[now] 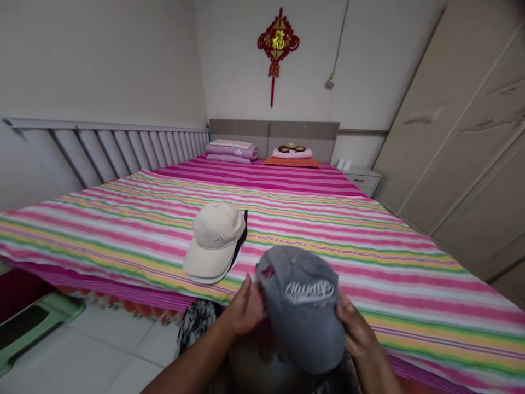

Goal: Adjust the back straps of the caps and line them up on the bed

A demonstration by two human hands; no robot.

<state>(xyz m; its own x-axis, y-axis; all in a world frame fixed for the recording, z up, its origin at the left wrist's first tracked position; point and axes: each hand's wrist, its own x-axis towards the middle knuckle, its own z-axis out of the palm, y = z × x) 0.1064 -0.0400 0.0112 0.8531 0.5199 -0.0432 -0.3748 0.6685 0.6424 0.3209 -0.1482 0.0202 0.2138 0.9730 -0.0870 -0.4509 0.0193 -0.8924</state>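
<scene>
Striped bedsheet (369,241) carries a cream cap (213,241) (dark one beneath). Grey cap (303,306) is gripped by left hand (246,312) and right hand (356,328), fingers closed on its sides.

Grey cap (301,306) w/ white lettering, held

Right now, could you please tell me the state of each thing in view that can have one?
Grey cap: held up off the bed, gripped at both sides.
Left hand: closed on the grey cap's left side.
Right hand: closed on the grey cap's right side.
Beige cap: lying on the striped bed sheet, stacked on a dark cap.
Folded bedding: stacked by the headboard.
Wardrobe doors: shut.
</scene>
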